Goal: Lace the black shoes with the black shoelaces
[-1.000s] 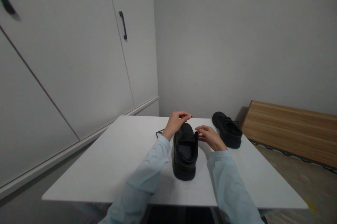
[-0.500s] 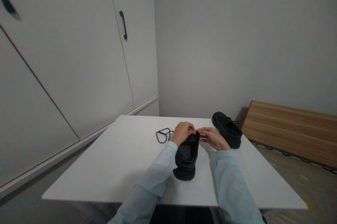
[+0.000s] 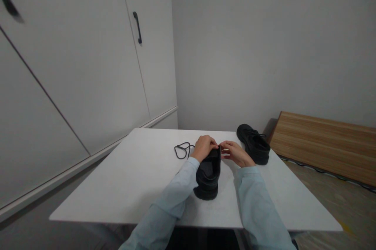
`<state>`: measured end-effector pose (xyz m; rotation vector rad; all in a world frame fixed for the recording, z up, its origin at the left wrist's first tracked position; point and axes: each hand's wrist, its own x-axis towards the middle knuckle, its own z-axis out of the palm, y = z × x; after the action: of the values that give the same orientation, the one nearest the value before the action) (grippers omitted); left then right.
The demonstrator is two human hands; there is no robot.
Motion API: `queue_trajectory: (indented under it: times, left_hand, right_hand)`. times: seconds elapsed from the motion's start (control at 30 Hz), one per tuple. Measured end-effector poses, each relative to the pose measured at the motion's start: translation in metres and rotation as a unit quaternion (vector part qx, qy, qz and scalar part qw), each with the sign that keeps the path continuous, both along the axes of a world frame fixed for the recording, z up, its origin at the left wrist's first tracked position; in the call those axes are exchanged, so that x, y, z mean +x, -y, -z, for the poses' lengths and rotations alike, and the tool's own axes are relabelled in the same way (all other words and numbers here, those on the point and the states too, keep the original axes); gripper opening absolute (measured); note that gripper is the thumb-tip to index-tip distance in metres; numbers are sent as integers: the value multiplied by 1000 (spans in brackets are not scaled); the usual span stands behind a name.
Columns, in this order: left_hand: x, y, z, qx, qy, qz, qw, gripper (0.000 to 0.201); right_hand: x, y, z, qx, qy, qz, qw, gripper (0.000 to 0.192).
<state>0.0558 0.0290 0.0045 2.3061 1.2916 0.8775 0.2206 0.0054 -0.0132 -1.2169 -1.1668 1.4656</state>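
A black lace-up shoe stands on the white table with its heel toward me and its opening facing up. My left hand is closed at the top of the shoe, its fingertips pinched at the lacing edge. From the right, my right hand pinches that same edge with thumb and forefinger, the other fingers loosely curled. A thin black shoelace lies in a loop left of my left hand, and one end runs behind it. My hands hide the front of the shoe and whatever small piece is between my fingertips.
A second black shoe, laced, stands near the right edge of the white table. Beyond that edge, a wood-grain panel leans by the wall. White cabinet doors with dark handles rise at the left.
The right side of the shoe's opening has shifted slightly left, and my right hand has moved a little left with it. My left hand has hardly moved; the shoelace loop lies as before.
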Motion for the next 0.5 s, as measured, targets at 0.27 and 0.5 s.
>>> queue_trajectory:
  times: [0.27,0.5]
  left_hand:
    - [0,2,2,-15,66,21,997,14]
    - [-3,-1,-2,-51,116,60,990,19]
  right_hand:
    - [-6,6,-1,-21,92,-40,995,15]
    - [-4,5,-2,-6,80,-39,996,25]
